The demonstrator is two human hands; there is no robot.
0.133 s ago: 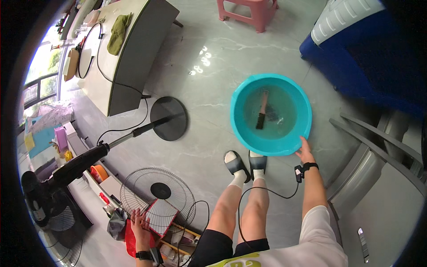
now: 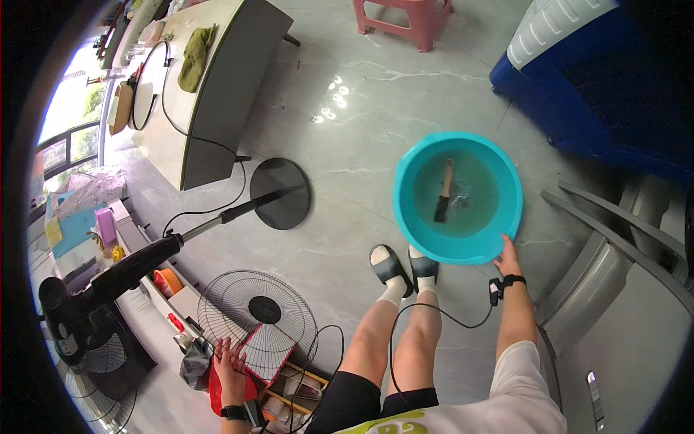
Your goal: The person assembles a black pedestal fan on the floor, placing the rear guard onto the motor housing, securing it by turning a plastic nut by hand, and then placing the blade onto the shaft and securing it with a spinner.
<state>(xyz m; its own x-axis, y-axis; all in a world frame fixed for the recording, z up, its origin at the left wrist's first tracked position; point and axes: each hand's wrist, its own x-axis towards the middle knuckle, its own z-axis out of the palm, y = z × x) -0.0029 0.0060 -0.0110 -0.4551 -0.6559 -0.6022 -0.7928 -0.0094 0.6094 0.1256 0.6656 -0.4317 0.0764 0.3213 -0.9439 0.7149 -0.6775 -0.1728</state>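
My right hand [image 2: 507,256] grips the near right rim of a round turquoise basin [image 2: 515,189] on the floor. Cloudy water [image 2: 473,184] covers the basin's bottom, and a brush [image 2: 444,189] with a brownish handle and dark bristles lies in it. On the left, my left hand [image 2: 230,369] has its fingers over the lower edge of a round wire fan guard [image 2: 264,309] with a black hub, and appears to hold it. Through the wires show a red-edged white item [image 2: 271,354] and a red bag [image 2: 220,390].
A black standing fan [image 2: 130,271] with a round base [image 2: 280,194] leans across the left. Beyond it is a white-topped cabinet [image 2: 217,108]. A pink stool [image 2: 416,22] stands far off, a blue bin [image 2: 600,94] far right. Cables trail from my wrists past my slippered feet [image 2: 394,267].
The basin has slid a little to the right and nearer to me, with my right hand on its rim. The brush has shifted along with it. My left hand stays at the fan guard.
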